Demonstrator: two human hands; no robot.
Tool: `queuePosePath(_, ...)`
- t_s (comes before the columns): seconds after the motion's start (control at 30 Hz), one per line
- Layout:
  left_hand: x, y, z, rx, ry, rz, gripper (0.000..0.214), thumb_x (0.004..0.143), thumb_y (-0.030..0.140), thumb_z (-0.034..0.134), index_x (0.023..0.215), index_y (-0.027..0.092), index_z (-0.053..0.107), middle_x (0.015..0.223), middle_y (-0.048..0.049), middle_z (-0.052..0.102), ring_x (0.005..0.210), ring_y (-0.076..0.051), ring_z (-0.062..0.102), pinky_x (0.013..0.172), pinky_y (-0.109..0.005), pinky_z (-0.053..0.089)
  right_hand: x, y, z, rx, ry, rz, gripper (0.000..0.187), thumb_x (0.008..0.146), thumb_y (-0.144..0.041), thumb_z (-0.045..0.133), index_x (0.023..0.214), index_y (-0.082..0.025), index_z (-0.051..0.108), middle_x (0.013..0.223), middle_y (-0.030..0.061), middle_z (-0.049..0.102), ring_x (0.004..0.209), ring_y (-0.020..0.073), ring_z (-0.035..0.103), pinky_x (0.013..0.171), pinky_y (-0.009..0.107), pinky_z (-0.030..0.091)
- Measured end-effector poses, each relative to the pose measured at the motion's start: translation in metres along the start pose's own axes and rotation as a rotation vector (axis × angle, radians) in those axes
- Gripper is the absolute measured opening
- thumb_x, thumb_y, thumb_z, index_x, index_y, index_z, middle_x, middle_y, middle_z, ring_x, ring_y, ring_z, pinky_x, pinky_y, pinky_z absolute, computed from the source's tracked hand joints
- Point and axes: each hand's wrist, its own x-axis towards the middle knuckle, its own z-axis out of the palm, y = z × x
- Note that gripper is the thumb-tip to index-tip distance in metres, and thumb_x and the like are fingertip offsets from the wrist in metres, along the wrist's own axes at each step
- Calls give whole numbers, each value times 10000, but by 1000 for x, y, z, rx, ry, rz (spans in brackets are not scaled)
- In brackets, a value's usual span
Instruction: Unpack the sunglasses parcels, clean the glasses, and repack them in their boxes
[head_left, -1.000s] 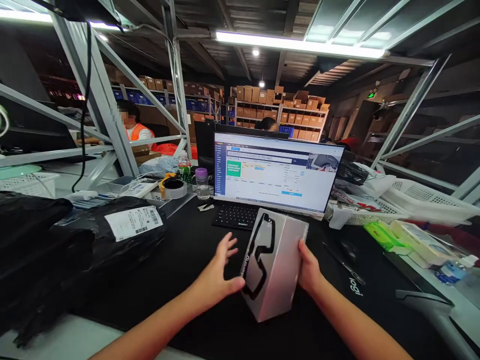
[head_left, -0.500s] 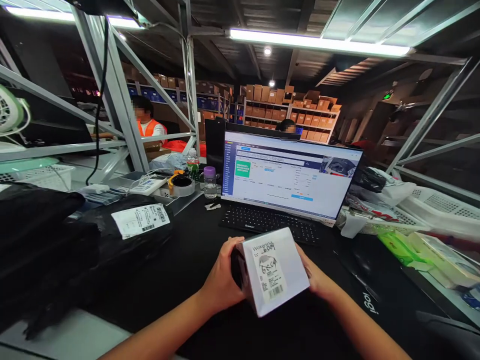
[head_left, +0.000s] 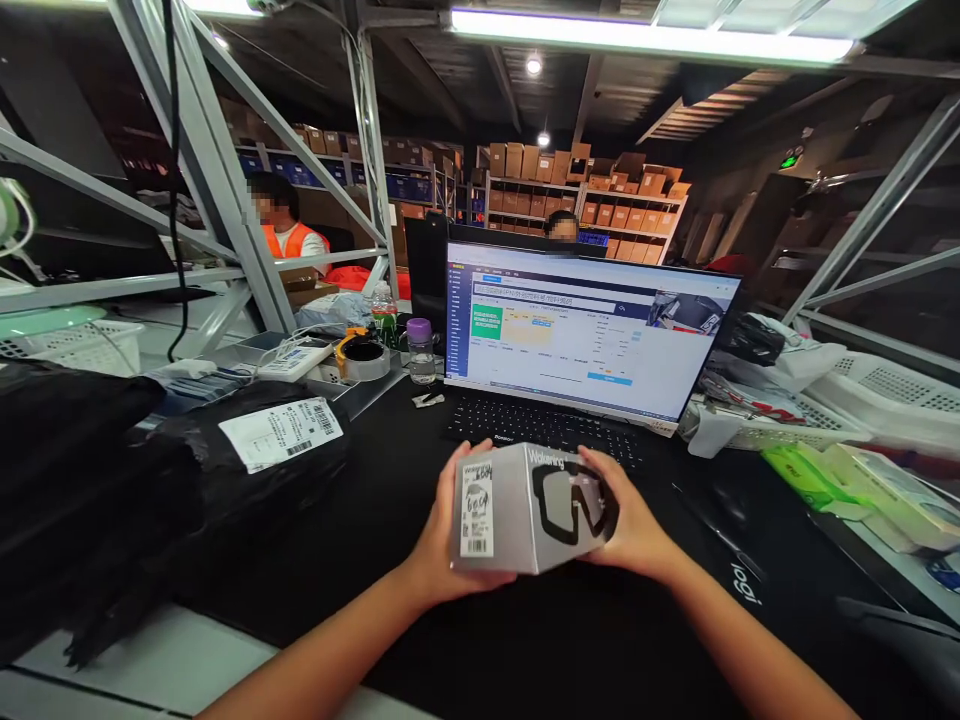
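Note:
A grey box (head_left: 514,510) with a picture of wraparound glasses on one face and a barcode label on another is held up over the black desk mat (head_left: 480,650). My left hand (head_left: 435,540) grips its left end, fingers behind and below it. Around the right end wraps my right hand (head_left: 626,520), its thumb side near the top edge. Just beyond the box lies a black keyboard (head_left: 547,428), partly hidden by it. Behind that stands a lit monitor (head_left: 585,335).
Black plastic parcels (head_left: 262,480) fill the left side. A tape roll (head_left: 364,358) and a purple-capped bottle (head_left: 421,350) stand behind. White baskets (head_left: 892,400), a green packet (head_left: 810,480) and a black mouse (head_left: 724,520) are at right. One person (head_left: 289,235) sits beyond the frame.
Both hands have turned the box, so the face with the glasses picture now shows on the right and the label face has swung left. A yellowish panel has appeared on the monitor.

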Motion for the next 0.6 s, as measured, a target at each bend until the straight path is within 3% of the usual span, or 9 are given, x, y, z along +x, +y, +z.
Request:
queuePosePath(0.07,7,1,-15,-164,68,39,1290,725,668,765,1582,298,-124,1665,-222,168,1511,-386,299,1161,-611,380,4,-6,-18,-129,66,24,1158,500,-324,925,1529,-287,394,1489,140,428,1382,393,437,1176,580,336)
queuePosePath(0.13,12,-2,-24,-189,72,44,1182,768,582,774,1594,320,-30,1678,-201,131,1534,-385,236,1181,-629,332,3,-13,-29,-257,97,73,1133,521,-326,914,1531,-324,401,1480,118,437,1355,386,445,1139,588,384)
queuePosePath(0.23,13,-10,-24,8,-68,-38,1272,685,436,877,1604,329,4,1682,-186,127,1546,-404,179,1212,-649,253,-2,-27,-28,-436,88,127,1109,504,-324,918,1508,-360,447,1461,109,467,1296,407,460,1038,628,460)
queuePosePath(0.33,11,-19,-14,125,-169,-117,1369,603,352,918,1606,308,-12,1647,-205,199,1512,-424,270,1193,-640,310,-7,-35,-17,-493,42,130,1084,489,-299,917,1483,-358,487,1432,115,503,1254,417,471,966,647,498)
queuePosePath(0.43,12,-28,-9,163,-151,-148,1257,615,334,897,1592,264,110,1563,-196,330,1448,-400,398,1180,-614,353,-6,-32,-14,-333,19,120,1079,503,-321,934,1482,-364,482,1470,100,481,1306,399,456,987,614,510)
queuePosePath(0.53,17,-35,-12,180,-91,-169,1089,631,394,881,1523,226,279,1498,-179,405,1404,-376,454,1186,-596,352,0,-14,-27,78,10,152,1048,617,-395,917,1528,-349,399,1562,113,399,1391,355,438,1019,550,517)
queuePosePath(0.6,19,-39,-16,194,-47,-174,1014,640,458,867,1473,210,345,1472,-178,435,1388,-378,471,1182,-593,359,4,2,-36,311,-28,195,969,708,-461,870,1533,-321,382,1579,131,399,1443,326,406,1119,564,422)
